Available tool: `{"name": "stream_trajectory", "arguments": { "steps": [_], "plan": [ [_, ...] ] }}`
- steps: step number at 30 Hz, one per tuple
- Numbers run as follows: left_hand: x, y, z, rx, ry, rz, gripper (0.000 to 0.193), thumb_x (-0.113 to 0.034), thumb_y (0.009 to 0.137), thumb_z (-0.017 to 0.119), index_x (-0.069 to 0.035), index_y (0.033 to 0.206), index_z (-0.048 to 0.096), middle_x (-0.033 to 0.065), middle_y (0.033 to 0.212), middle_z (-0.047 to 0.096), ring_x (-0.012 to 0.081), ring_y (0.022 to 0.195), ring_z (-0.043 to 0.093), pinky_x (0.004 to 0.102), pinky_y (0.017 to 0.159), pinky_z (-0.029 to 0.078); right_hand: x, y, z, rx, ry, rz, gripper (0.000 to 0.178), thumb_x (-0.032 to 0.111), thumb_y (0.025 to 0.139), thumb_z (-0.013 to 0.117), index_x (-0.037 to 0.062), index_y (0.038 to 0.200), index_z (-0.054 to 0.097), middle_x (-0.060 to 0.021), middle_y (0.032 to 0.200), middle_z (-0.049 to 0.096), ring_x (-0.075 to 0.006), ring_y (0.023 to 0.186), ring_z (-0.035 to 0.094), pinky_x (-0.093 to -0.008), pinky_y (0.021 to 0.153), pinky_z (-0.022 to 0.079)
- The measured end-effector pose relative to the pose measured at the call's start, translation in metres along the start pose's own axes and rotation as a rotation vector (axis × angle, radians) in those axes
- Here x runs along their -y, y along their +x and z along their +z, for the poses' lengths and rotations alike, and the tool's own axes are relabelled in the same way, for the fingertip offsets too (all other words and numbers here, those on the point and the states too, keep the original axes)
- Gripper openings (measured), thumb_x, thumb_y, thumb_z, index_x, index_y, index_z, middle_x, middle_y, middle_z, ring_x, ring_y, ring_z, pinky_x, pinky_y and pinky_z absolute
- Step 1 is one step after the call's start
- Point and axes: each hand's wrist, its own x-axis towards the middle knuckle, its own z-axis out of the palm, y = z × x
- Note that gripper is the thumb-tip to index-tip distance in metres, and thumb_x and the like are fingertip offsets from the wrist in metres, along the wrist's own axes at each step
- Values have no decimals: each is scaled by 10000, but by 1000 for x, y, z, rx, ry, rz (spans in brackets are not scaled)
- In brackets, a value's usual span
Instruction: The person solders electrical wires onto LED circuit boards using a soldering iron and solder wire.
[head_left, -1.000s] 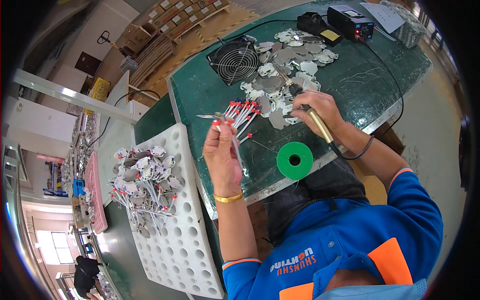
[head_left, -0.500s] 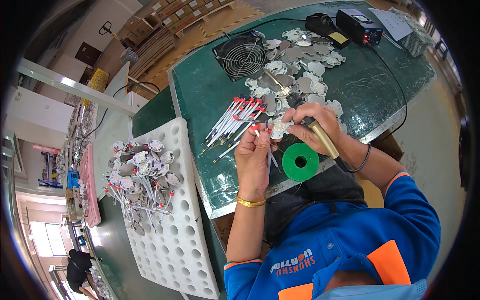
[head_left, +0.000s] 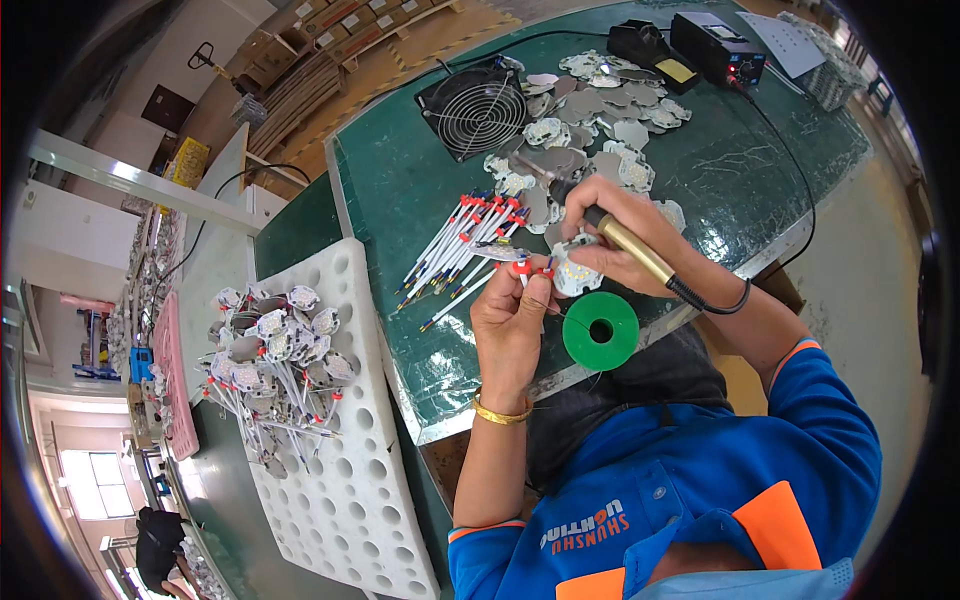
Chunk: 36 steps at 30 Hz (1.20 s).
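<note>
Green table (head_left: pixel 730 185) — left hand (head_left: pixel 510 325) pinched on red-collared leads (head_left: pixel 523 268); right hand (head_left: pixel 640 212) clamped round soldering iron (head_left: pixel 640 248) — board (head_left: pixel 577 277) at fingertips.

We see a factory workshop, green bench (head_left: pixel 740 170) with heaped plates (head_left: pixel 588 103), a soldering iron (head_left: pixel 632 246), its station (head_left: pixel 708 50) far right, cartons (head_left: pixel 350 22) on pallets (head_left: pixel 300 88) far left, pallet jack (head_left: pixel 229 74), striped floor tape (head_left: pixel 397 58).

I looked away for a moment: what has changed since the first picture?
The left hand, holding white wires with red collars, moved right, toward the right hand. The right hand now also holds a white scalloped circuit plate, brought in beside those wires. Unchanged: the slim black-and-gold soldering iron in the right hand, the round green spool and the square black fan.
</note>
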Motion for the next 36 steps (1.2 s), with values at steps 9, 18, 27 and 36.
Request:
{"name": "stream_trajectory", "arguments": {
  "steps": [9,18,27,36],
  "plan": [
    [-5,4,-4,79,-289,-180,160,-105,833,593,-54,979,553,79,824,621,74,615,521,180,557,398,3,1,7,-303,122,-49,278,19,753,631,65,931,422,-44,813,464,-108,688,457,-244,603,412],
    [-13,-4,2,112,-238,-217,176,-148,846,590,-25,967,553,68,790,619,47,578,448,175,527,344,9,4,20,-392,142,-156,270,38,767,628,58,931,415,-44,797,449,-88,611,421,-222,549,381],
    [-18,-10,2,97,-239,-209,178,-182,863,561,-33,960,576,72,799,624,80,609,482,187,552,364,13,2,20,-458,75,-238,269,16,761,620,55,929,413,-42,777,452,-82,587,397,-224,535,372],
    [-18,-11,2,87,-190,-193,174,-180,860,569,-36,958,576,60,788,616,64,609,470,179,549,352,16,0,22,-398,95,-163,280,22,762,626,55,934,408,-43,765,467,-95,605,434,-236,551,391]
  ]
}}
